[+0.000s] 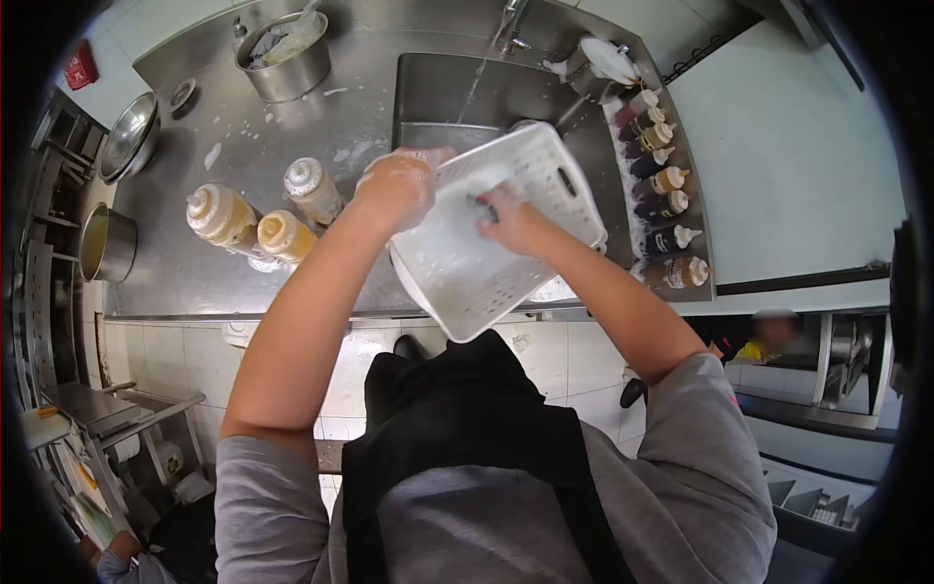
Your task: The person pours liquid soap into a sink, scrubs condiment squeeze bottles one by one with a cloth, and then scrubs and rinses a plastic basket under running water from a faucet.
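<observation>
A white perforated plastic basket [457,263] is tilted over the front edge of the sink [438,88]. My left hand [401,185], covered in suds, is closed on the basket's upper left rim. Inside the basket, my right hand [511,222] has its fingers curled around a small dark greenish thing, mostly hidden, against the soapy bottom. Water runs from the faucet [510,39] behind the basket. Left of my left hand stand soapy squeeze bottles, among them a yellow one [285,237] and a whitish one [312,189].
Several sauce bottles [667,181] line the counter's right side. A metal pot [284,60] stands at the back left, and steel bowls [131,136] at the far left. Another person [773,333] is at the right; part of a further person [122,555] shows at the lower left.
</observation>
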The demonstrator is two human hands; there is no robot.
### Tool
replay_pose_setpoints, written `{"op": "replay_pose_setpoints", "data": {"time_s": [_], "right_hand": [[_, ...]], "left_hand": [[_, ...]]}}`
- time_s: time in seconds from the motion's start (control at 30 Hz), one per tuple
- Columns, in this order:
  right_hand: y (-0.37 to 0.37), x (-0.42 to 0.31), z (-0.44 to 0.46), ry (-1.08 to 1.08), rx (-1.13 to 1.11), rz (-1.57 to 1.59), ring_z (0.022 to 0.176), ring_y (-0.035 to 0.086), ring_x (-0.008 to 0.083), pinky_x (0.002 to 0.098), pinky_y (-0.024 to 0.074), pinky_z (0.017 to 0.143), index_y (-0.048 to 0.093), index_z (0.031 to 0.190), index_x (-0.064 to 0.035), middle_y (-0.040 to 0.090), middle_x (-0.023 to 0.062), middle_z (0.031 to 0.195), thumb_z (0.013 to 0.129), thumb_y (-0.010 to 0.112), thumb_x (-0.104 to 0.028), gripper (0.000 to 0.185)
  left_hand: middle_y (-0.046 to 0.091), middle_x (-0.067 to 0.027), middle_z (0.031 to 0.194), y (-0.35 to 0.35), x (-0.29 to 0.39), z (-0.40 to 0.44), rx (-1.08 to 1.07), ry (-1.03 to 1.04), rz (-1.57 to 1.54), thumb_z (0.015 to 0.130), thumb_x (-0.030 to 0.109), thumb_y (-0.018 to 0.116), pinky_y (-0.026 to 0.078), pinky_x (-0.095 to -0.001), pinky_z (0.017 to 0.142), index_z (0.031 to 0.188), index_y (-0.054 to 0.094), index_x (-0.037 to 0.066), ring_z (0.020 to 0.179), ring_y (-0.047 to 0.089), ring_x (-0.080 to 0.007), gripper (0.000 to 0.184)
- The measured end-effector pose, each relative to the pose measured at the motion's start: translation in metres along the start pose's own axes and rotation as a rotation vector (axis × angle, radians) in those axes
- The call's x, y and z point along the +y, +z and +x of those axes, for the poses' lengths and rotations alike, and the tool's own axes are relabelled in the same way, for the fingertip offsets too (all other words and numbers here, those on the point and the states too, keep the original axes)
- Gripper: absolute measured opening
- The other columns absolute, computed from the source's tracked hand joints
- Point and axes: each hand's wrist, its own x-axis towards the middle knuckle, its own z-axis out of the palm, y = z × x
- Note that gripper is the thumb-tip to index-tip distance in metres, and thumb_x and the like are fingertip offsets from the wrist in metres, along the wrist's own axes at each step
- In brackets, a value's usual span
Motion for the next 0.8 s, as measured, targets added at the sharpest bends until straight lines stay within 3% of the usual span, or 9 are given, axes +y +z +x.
{"op": "replay_pose_setpoints", "data": {"time_s": [0.13, 0.2, 0.27, 0.33, 0.4, 0.5, 0.6, 0.63, 0.8], "right_hand": [[0.057, 0.03, -0.005, -0.125, -0.341, -0.348, 0.101, 0.054, 0.0334, 0.0369, 0.0436, 0.088, 0.051, 0.111, 0.0016, 0.047, 0.02, 0.113, 0.073, 0.066, -0.019, 0.046], [0.061, 0.018, -0.007, -0.194, -0.447, -0.416, 0.1, 0.055, 0.0327, 0.0366, 0.0443, 0.087, 0.05, 0.113, 0.0029, 0.047, 0.0204, 0.114, 0.072, 0.068, -0.02, 0.051], [0.054, -0.001, -0.007, -0.097, -0.75, -0.658, 0.1, 0.056, 0.0304, 0.0371, 0.0449, 0.086, 0.05, 0.114, 0.0, 0.048, 0.0169, 0.115, 0.069, 0.072, -0.02, 0.054], [0.061, 0.0, -0.004, -0.19, -0.752, -0.554, 0.099, 0.056, 0.029, 0.0365, 0.0452, 0.085, 0.051, 0.114, -0.0018, 0.05, 0.0155, 0.114, 0.072, 0.069, -0.023, 0.05], [0.08, 0.003, -0.006, -0.274, -0.759, -0.446, 0.099, 0.057, 0.0277, 0.0359, 0.0455, 0.084, 0.052, 0.114, -0.0036, 0.052, 0.0141, 0.114, 0.075, 0.066, -0.026, 0.047], [0.117, -0.007, -0.005, -0.426, -0.75, 0.053, 0.089, 0.061, 0.0276, 0.0353, 0.0491, 0.075, 0.051, 0.112, -0.0059, 0.061, 0.012, 0.092, 0.081, 0.058, -0.017, 0.034], [0.124, -0.012, -0.002, -0.554, -0.472, 0.108, 0.085, 0.062, 0.0297, 0.0389, 0.0489, 0.073, 0.052, 0.106, -0.0075, 0.062, 0.0135, 0.088, 0.089, 0.042, -0.02, 0.023], [0.109, -0.001, 0.0, -0.416, -0.507, 0.086, 0.083, 0.062, 0.0307, 0.0404, 0.0487, 0.072, 0.052, 0.103, -0.0075, 0.063, 0.0133, 0.088, 0.091, 0.039, -0.021, 0.023], [0.042, 0.046, 0.017, -0.331, -0.478, -0.508, 0.071, 0.063, 0.0302, 0.0411, 0.0498, 0.064, 0.051, 0.098, -0.0013, 0.063, 0.0172, 0.079, 0.091, 0.037, -0.023, 0.027]], "left_hand": [[0.062, -0.0118, 0.096, 0.045, -0.032, 0.0, 0.07, -0.018, 0.074, 0.081, 0.013, 0.056, 0.048, -0.0373, 0.075, 0.115, 0.053, 0.018, 0.086, 0.06, -0.0328, 0.035], [0.062, -0.0103, 0.092, 0.052, -0.033, -0.017, 0.424, 0.151, -0.103, 0.081, 0.014, 0.058, 0.048, -0.0396, 0.072, 0.105, 0.058, 0.015, 0.08, 0.06, -0.0321, 0.024], [0.06, -0.0097, 0.081, 0.058, -0.026, -0.046, 0.651, 0.248, -0.033, 0.081, 0.012, 0.058, 0.048, -0.0404, 0.066, 0.088, 0.06, 0.008, 0.073, 0.059, -0.0287, 0.009], [0.056, -0.0065, 0.072, 0.088, -0.047, -0.082, 0.576, 0.608, -0.258, 0.072, 0.025, 0.067, 0.046, -0.04, 0.052, 0.077, 0.061, 0.009, 0.066, 0.057, -0.0245, 0.018], [0.055, -0.0033, 0.069, 0.08, -0.033, -0.109, 0.339, 0.799, -0.127, 0.067, 0.046, 0.068, 0.045, -0.036, 0.057, 0.074, 0.061, 0.011, 0.066, 0.057, -0.0222, 0.036], [0.054, -0.0001, 0.066, 0.076, -0.02, -0.12, 0.252, 0.781, -0.01, 0.061, 0.061, 0.064, 0.041, -0.0325, 0.064, 0.071, 0.062, 0.013, 0.065, 0.055, -0.02, 0.049], [0.054, 0.0022, 0.064, 0.065, -0.02, -0.13, 0.097, 0.688, 0.081, 0.055, 0.066, 0.062, 0.037, -0.0307, 0.067, 0.071, 0.062, 0.015, 0.064, 0.053, -0.0182, 0.054], [0.054, 0.0022, 0.064, 0.069, -0.022, -0.131, 0.103, 0.67, 0.08, 0.055, 0.066, 0.062, 0.037, -0.0307, 0.067, 0.071, 0.062, 0.015, 0.064, 0.053, -0.0182, 0.054], [0.049, 0.0045, 0.059, 0.074, -0.024, -0.128, 0.199, 0.666, 0.085, 0.051, 0.067, 0.06, 0.036, -0.0312, 0.061, 0.067, 0.061, 0.017, 0.06, 0.049, -0.0154, 0.053]]}}
